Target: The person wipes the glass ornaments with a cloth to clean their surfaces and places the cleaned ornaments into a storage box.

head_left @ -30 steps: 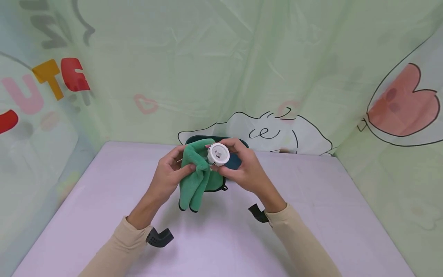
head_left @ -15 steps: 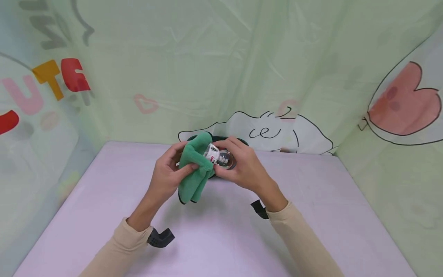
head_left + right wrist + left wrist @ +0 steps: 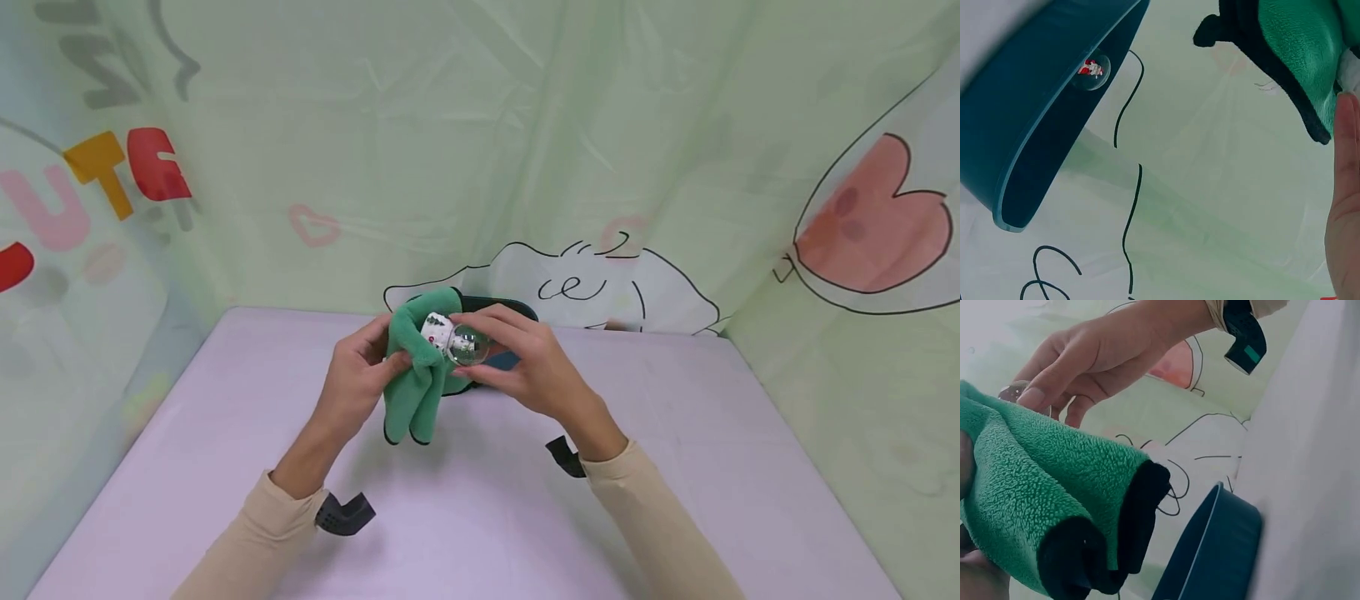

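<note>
In the head view, a small snow globe with a white printed base and clear dome is held above the table. My right hand pinches its dome between thumb and fingers. My left hand grips a green plush cloth with dark edging, folded around the base's left side. The globe lies tilted, base toward the cloth and dome toward my right palm. The left wrist view shows the cloth hiding most of the globe, with my right hand beyond it.
Behind the hands stands a dark blue open container at the table's back edge, partly covered by them. Inside it, the right wrist view shows another clear globe with a red and white figure. A printed curtain rises behind the table.
The snow globe has turned in my right hand: its round underside faced the camera earlier, and now its printed side and dome show. The cloth has shifted with it in the left hand.
</note>
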Tool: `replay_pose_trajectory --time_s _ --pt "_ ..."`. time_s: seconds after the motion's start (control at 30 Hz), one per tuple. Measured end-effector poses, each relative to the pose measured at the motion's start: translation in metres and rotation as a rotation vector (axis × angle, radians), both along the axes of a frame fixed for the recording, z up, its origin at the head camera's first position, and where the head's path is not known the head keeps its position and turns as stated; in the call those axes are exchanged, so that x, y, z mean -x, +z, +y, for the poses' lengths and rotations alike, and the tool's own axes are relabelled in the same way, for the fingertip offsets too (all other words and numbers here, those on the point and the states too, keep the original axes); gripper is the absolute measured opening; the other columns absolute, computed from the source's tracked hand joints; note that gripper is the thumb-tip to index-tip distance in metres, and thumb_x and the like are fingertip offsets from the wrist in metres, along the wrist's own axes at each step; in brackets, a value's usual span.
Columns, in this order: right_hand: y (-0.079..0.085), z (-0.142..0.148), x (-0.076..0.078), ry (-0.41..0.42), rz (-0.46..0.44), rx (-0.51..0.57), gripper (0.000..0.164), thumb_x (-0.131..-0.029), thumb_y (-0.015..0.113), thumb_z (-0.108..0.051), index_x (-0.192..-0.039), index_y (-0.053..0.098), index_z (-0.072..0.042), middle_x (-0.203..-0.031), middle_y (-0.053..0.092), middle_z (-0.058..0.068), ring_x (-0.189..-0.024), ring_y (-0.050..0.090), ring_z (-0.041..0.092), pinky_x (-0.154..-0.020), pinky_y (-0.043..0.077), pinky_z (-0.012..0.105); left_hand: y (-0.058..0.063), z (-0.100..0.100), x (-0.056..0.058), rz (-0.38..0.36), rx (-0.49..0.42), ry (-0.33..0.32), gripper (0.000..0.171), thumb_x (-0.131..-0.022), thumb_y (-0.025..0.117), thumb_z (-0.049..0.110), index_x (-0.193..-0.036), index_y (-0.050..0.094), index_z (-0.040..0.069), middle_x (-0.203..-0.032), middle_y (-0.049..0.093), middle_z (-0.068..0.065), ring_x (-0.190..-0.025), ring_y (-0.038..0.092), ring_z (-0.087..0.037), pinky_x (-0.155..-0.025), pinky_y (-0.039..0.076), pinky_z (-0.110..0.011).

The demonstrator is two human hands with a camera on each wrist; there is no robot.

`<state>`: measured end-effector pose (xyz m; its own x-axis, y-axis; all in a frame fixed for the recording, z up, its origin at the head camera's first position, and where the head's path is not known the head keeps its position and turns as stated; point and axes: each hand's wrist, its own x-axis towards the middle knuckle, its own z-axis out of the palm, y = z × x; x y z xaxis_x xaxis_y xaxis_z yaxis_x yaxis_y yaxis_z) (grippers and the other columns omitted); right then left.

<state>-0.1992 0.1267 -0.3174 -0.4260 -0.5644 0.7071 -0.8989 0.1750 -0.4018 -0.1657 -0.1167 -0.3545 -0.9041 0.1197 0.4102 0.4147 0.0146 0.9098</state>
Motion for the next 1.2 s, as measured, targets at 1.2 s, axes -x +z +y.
replay_pose_trajectory --time_s 1.2 --pt "-0.005 0.013 0.013 0.127 -0.111 -0.061 0.056 -0.083 0.083 -0.003 -0.136 0.063 -0.006 -0.120 0.067 0.005 -0.082 0.065 0.008 -0.081 0.060 0.028 0.000 -0.002 -0.003 0.012 0.019 0.072 0.037 -0.091 0.073 -0.002 -0.127 0.068 -0.003 -0.121 0.071 -0.020 -0.102 0.072 -0.014 -0.084 0.060 -0.029"
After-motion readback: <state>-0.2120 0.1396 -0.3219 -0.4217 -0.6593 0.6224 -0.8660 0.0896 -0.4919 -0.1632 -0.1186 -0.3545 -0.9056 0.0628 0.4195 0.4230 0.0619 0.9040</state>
